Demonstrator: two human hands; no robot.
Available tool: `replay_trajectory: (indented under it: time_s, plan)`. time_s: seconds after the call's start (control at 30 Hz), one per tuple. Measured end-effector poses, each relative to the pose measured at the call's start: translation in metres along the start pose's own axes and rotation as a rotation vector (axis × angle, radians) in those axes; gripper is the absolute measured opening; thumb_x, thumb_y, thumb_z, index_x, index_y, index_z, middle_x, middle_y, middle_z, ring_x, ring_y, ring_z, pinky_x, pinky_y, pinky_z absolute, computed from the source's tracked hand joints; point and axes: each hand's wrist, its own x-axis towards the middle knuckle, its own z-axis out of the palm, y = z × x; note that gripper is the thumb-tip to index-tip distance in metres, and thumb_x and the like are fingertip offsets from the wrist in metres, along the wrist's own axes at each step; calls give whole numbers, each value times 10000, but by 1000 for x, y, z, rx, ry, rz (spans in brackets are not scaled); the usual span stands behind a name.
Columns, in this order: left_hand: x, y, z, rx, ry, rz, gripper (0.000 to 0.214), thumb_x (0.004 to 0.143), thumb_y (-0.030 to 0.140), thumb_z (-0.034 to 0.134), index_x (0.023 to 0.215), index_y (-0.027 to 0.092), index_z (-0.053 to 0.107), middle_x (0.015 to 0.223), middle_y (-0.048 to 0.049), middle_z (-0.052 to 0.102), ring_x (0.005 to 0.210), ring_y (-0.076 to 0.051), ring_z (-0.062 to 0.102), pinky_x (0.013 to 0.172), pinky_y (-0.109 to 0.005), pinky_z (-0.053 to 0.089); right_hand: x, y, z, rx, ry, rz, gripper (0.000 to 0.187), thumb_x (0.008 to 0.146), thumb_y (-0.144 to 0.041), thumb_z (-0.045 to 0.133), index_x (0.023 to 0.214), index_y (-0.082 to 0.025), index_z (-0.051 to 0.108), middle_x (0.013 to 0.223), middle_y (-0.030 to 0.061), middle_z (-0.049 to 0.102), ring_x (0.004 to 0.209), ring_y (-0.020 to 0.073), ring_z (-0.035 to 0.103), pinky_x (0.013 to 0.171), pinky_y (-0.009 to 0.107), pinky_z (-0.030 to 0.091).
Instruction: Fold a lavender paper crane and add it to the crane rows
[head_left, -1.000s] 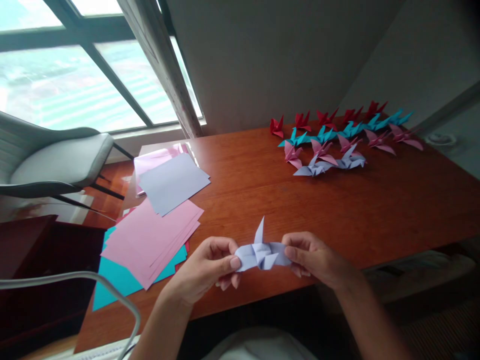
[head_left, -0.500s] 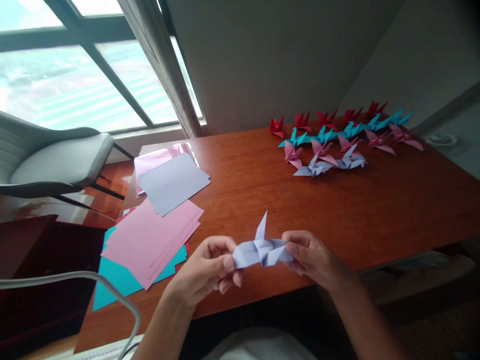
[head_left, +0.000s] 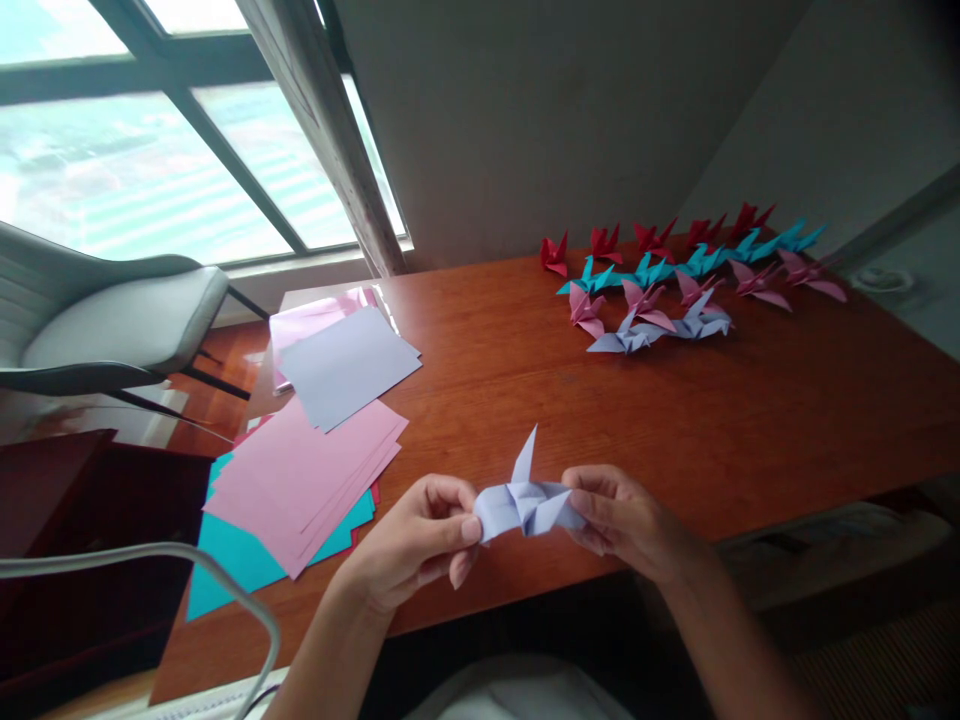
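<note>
A pale lavender origami crane is held between both hands above the front edge of the table. My left hand pinches the tip of its left wing between thumb and fingers. On the other side my right hand grips the right wing the same way, hiding its end. One pointed end of the crane sticks up at the back, and both wings curve downward. Two finished lavender cranes stand farther back on the table, in front of pink cranes.
Rows of turquoise cranes and red cranes stand at the far right of the wooden table. Lavender sheets, pink sheets and turquoise sheets lie at the left. A white cable curves at the lower left, near a chair.
My left hand has shifted slightly right, toward the crane's middle, and the left wing now bends more. The right hand has barely moved.
</note>
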Motion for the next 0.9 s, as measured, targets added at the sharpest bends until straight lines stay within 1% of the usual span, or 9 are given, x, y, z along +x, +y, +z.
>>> replay_trajectory:
  time_s: [0.1,0.2,0.3,0.43,0.53,0.63,0.73,0.9]
  plan:
    - [1,2,0,-6,26,-9,303,718,363,871,700,130,677,453,17,600,319,-21,377,330,-136,155,-1,-2,-2,-41,11,11,389,870,-488,712,720,-170,545,591,-53,454,469,54,332,429,202,240]
    - [2,5,3,-21,37,-3,304,726,363,866,699,121,685,517,-13,654,338,-22,416,333,-131,205,-2,-3,-3,-72,19,30,377,880,-488,701,741,-168,556,602,-49,470,477,56,354,430,200,234]
    - [1,7,4,-44,58,6,304,716,355,876,698,121,683,533,-16,662,369,-24,445,361,-127,253,-2,-4,-3,-77,18,42,391,874,-497,705,734,-168,546,604,-49,471,483,55,360,434,198,237]
    - [0,4,2,-85,89,8,307,689,339,893,700,118,680,515,-3,629,401,-29,461,391,-127,269,-1,-5,-2,-90,4,45,387,883,-492,698,740,-166,545,596,-53,464,484,54,355,441,199,244]
    - [1,1,2,-125,72,52,321,669,337,897,675,116,664,505,4,599,408,-28,441,409,-132,259,-1,-6,-1,-103,-6,41,395,883,-504,694,739,-165,552,582,-57,454,484,56,353,448,202,251]
    - [3,-3,6,-187,51,96,325,661,322,889,646,129,628,485,33,531,422,-28,413,430,-136,262,-1,-6,0,-105,-18,35,392,889,-500,688,741,-161,560,579,-59,449,483,53,351,452,202,252]
    - [5,-4,11,-230,58,123,310,681,296,867,650,140,600,501,41,504,443,-35,406,448,-144,272,-1,-6,0,-101,-9,34,376,897,-483,683,746,-161,561,593,-52,465,488,52,363,448,200,241]
    - [7,-6,12,-213,141,108,348,763,319,821,647,151,539,512,51,444,489,-62,440,467,-155,302,-1,-6,1,-65,44,31,388,881,-479,698,713,-171,531,599,-52,460,480,52,350,437,207,212]
